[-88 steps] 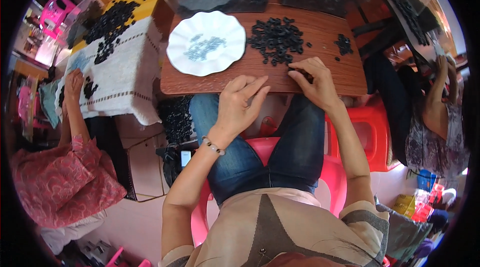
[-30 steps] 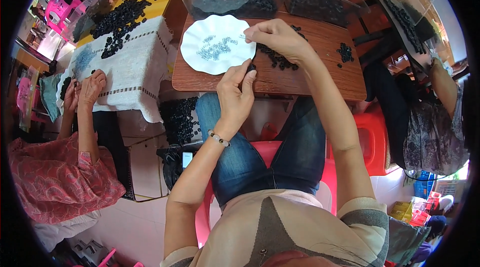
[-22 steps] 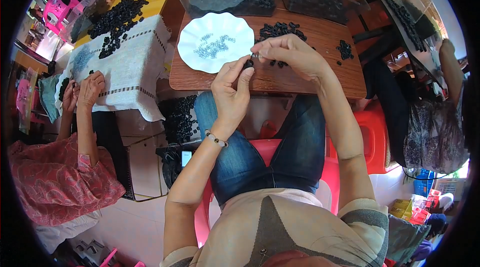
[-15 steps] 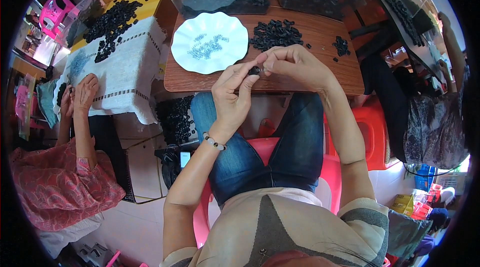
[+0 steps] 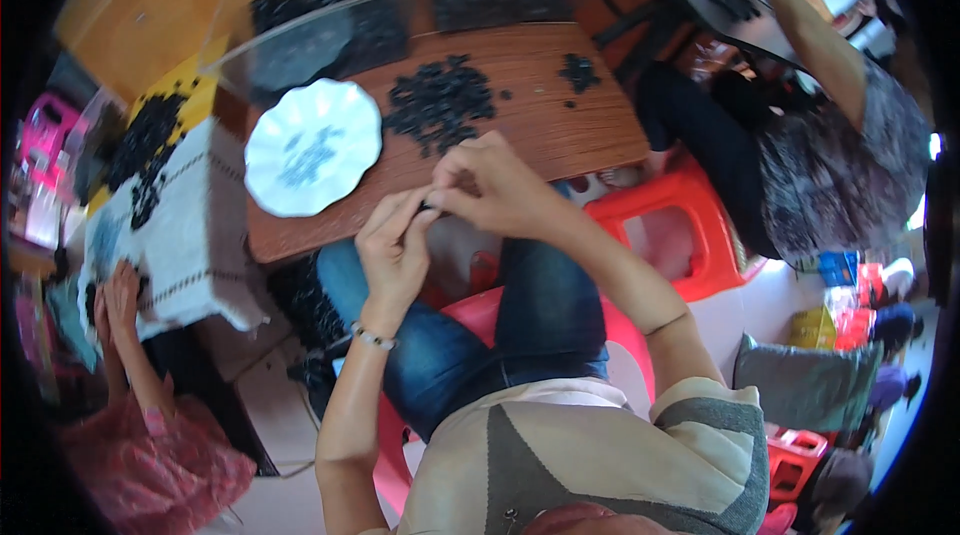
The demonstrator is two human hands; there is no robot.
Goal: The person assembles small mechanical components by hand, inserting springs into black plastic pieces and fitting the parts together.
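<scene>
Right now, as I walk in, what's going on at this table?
The person's left hand holds a small black piece, and the right hand meets it there, by the near edge of a brown table. On the table, a white plate holds tiny bits, with a pile of black pieces to its right.

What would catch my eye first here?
Probably the white plate, bright at the left of the brown table, with small bits on it. Just right of it lies a black heap. Nearer the person, the left hand pinches a dark piece, with the right hand close against it.
</scene>
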